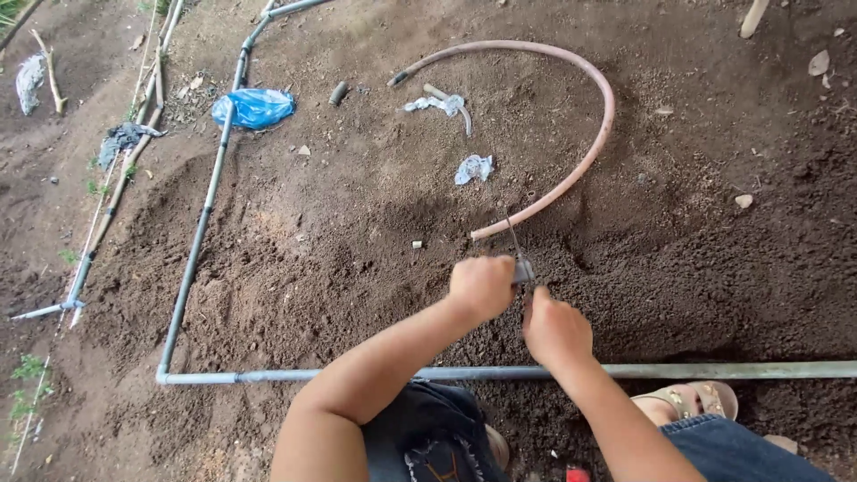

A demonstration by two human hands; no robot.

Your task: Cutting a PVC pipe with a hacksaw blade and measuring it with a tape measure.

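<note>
Nearest, a straight grey pipe (678,369) lies across crumbly dark soil (339,250). Just above it both hands curl shut on a small grey fitting (523,270), left hand (480,286) and right hand (555,328) pinching it between them. Beyond curves a smooth pinkish hose (585,161), then crumpled blue plastic (256,107).

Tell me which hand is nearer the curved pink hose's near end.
Left. The left hand sits just below the hose end, gripping a small grey fitting. The right hand is lower, nearer the grey pipe.
</note>
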